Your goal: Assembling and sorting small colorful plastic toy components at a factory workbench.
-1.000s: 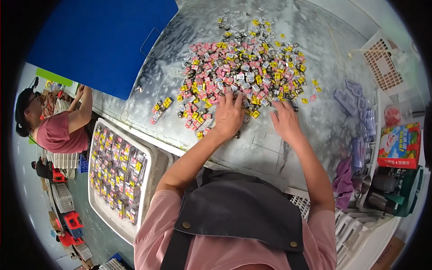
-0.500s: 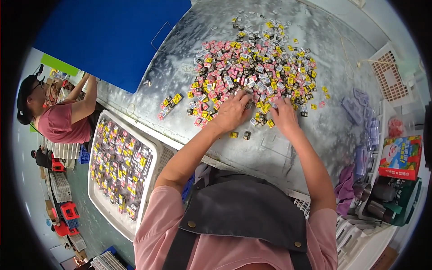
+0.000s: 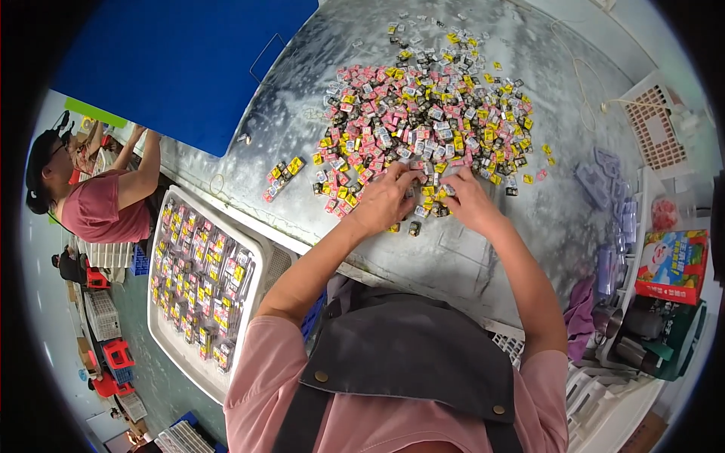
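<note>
A wide heap of small block-shaped pieces [image 3: 423, 121] in pink, yellow, black and white covers the middle of the grey table [image 3: 302, 83]. At its near edge, my left hand [image 3: 381, 202] bends its fingers down among the pieces; what lies under them is hidden. Facing it, my right hand [image 3: 476, 202] has curved fingers, with thumb and forefinger apart, touching the cluster's right side. Between both hands sits a small cluster of mostly yellow pieces [image 3: 432, 198]. One dark piece [image 3: 414, 228] lies nearer to me, and a short joined row of pieces [image 3: 283, 178] rests to the left.
A white tray [image 3: 249, 302] of packed, grouped pieces stands at my left. Beyond it a person in a dark red shirt [image 3: 106, 208] works beside a large blue board [image 3: 181, 68]. Purple plastic parts [image 3: 600, 181], a red box [image 3: 672, 264] and a white basket [image 3: 655, 124] line the right side.
My right hand has drawn in leftward and slightly nearer to me. My left hand has shifted a little toward me, and yellow pieces now gather between the hands.
</note>
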Tool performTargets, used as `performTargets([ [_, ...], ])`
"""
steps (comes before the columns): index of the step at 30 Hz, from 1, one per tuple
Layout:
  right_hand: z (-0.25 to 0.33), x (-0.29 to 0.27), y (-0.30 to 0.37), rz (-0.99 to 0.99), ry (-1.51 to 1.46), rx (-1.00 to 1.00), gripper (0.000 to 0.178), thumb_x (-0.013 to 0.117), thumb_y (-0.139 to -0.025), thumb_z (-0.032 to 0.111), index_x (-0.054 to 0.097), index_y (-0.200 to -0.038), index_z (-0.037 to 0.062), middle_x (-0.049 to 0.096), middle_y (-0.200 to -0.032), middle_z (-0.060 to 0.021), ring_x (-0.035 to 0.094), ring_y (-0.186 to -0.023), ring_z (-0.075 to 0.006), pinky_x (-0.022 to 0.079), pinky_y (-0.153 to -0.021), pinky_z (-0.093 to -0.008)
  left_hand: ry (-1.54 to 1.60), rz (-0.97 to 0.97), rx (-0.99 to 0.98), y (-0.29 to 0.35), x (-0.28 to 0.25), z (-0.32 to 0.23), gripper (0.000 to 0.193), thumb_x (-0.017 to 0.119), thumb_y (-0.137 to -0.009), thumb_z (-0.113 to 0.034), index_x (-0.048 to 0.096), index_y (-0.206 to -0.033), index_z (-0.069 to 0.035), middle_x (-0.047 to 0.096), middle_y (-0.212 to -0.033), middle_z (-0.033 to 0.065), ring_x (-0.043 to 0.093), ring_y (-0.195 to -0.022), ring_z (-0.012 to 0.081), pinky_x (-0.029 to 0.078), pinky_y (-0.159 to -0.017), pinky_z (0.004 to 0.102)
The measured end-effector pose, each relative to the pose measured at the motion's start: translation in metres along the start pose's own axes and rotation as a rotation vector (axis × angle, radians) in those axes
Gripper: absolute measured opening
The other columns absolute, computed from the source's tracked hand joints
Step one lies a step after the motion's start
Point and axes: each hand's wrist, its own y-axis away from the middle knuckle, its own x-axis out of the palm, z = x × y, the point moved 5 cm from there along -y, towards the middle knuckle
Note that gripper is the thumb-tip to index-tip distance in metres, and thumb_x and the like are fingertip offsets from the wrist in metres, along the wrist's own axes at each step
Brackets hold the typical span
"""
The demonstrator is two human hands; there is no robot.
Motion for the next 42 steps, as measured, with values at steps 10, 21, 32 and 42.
performTargets([
  [10, -0.005, 0.001, -0.012, -0.182, 0.002, -0.084, 0.032, 0.071, -0.083, 0.009, 0.061, -0.112, 0.003, 0.055, -0.111, -0.018, 0.059, -0.103, -0.0393, 0.049, -0.087, -0.0451, -0.149, -0.148, 0.091, 0.005, 0.006, -0.007, 0.041, 0.067, -0.084, -0.014, 0.061, -0.123, -0.004, 0.057, -0.117, 0.0169, 0.061, -0.101, 0.0361, 0.054, -0.082, 0.0425],
  [21, -0.015, -0.012, -0.008, -0.101, 0.066, -0.009, 0.026, 0.065, -0.085, 0.004, 0.06, -0.111, 0.0029, 0.057, -0.107, -0.0179, 0.06, -0.1, -0.0393, 0.05, -0.086, -0.0449, -0.1, -0.133, 0.051, 0.0, 0.014, -0.002, 0.037, 0.069, -0.082, -0.012, 0.064, -0.117, -0.005, 0.056, -0.116, 0.0166, 0.06, -0.099, 0.0339, 0.053, -0.082, 0.0415],
  [32, -0.029, -0.015, 0.009, -0.141, 0.102, 0.097, 0.02, 0.065, -0.084, 0.003, 0.064, -0.104, 0.0029, 0.057, -0.106, -0.0184, 0.061, -0.102, -0.0393, 0.051, -0.086, -0.0453, -0.166, -0.142, 0.104, -0.016, 0.03, -0.007, 0.037, 0.068, -0.083, -0.013, 0.064, -0.119, -0.005, 0.055, -0.113, 0.0155, 0.064, -0.093, 0.0324, 0.055, -0.074, 0.0408],
  [42, -0.035, -0.016, 0.005, -0.3, -0.088, 0.226, 0.017, 0.069, -0.083, 0.015, 0.067, -0.096, 0.0039, 0.07, -0.083, -0.0163, 0.068, -0.076, -0.0347, 0.054, -0.07, -0.0422, -0.176, -0.122, 0.089, 0.002, 0.018, -0.003, 0.036, 0.068, -0.084, -0.019, 0.064, -0.117, -0.005, 0.056, -0.111, 0.0168, 0.061, -0.095, 0.0353, 0.055, -0.074, 0.0424],
])
